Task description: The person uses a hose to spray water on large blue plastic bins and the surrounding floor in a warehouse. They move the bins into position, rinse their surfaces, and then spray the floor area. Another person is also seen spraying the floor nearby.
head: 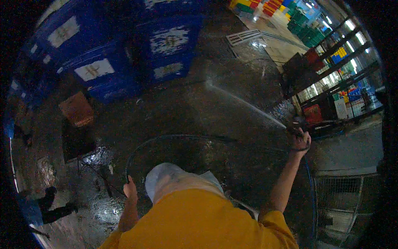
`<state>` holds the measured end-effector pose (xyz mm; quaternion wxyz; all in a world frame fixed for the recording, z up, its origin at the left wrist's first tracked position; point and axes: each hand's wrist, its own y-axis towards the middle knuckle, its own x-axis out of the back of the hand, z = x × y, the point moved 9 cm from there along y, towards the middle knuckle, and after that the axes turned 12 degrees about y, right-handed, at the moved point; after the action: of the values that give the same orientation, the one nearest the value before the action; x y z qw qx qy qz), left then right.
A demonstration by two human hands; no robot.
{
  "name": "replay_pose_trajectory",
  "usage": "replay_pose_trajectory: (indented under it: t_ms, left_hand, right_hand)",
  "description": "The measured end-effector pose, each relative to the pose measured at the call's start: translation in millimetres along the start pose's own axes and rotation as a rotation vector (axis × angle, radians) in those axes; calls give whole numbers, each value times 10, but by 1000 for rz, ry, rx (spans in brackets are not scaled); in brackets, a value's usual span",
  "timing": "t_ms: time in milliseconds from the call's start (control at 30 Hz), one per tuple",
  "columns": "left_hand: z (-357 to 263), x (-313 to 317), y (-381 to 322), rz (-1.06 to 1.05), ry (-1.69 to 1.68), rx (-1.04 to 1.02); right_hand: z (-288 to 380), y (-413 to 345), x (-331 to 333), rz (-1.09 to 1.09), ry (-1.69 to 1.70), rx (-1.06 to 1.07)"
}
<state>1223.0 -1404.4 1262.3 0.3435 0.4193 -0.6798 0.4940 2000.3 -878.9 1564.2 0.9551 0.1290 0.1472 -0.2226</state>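
Observation:
My right hand (301, 142) is raised to the right, closed around a dark spray nozzle (293, 124). A thin jet of water (248, 103) leaves it toward the upper left and strikes the wet floor (230, 121) near some stacked blue plastic bins (124, 62). Low on the left, my left hand (131, 188) grips a dark hose (174, 136). The hose arches across the floor in front of me toward the right, where its far part is hard to make out. A band circles my right wrist.
A reddish-brown box (77, 109) stands at left. White slatted pieces (244, 37) lie at the upper right, before colored crates (306, 29). A wire-mesh frame (339, 202) and a blue hose (312, 190) are at right. A person in blue clothing (32, 211) is at the left edge.

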Motion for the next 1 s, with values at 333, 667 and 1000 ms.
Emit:
replay_pose_trajectory:
  t_ms: [333, 667, 1000]
  left_hand:
    - [-2589, -941, -1650, 478, -910, 217]
    - [-5174, -2450, -1845, 709, -804, 128]
    - [-6401, -3458, -2778, 512, -860, 368]
  right_hand:
    - [-342, 1842, -268, -56, 273, 88]
    - [-114, 3184, 862, -127, 132, 202]
    - [-1228, 5756, 479, 145, -84, 335]
